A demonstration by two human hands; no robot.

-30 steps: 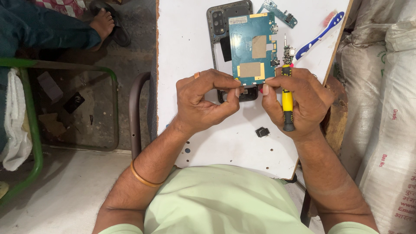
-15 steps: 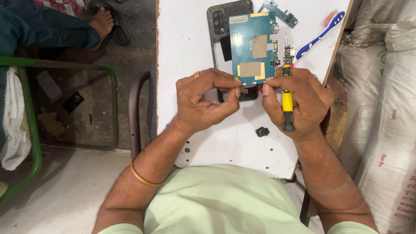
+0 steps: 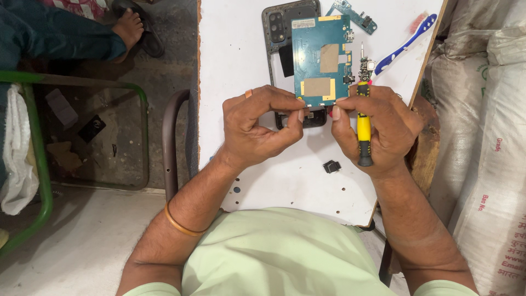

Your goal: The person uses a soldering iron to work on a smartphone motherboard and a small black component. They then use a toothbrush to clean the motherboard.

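Head view: both hands [image 3: 263, 129] [image 3: 375, 129] pinch the circuit board [image 3: 321, 63]; right also grips the screwdriver [image 3: 364, 129].

White board [image 3: 263, 181] as work surface, small dark holes near its near edge. Small black part [image 3: 331, 166] lies loose on it, near-right. Far side: small blue-green circuit strip [image 3: 353, 13] by the far edge, blue-and-white toothbrush [image 3: 408, 41] angled at the far-right corner. Right of the board: stacked white woven sacks [image 3: 487, 137]. Left: brown curved metal tube [image 3: 169, 142] just beside the board edge, green metal frame [image 3: 44, 181] with a white cloth [image 3: 16, 159] hung over it, scraps on the dark floor inside. Far left: another person's foot in a dark sandal [image 3: 134, 27], teal trouser leg [image 3: 55, 38].
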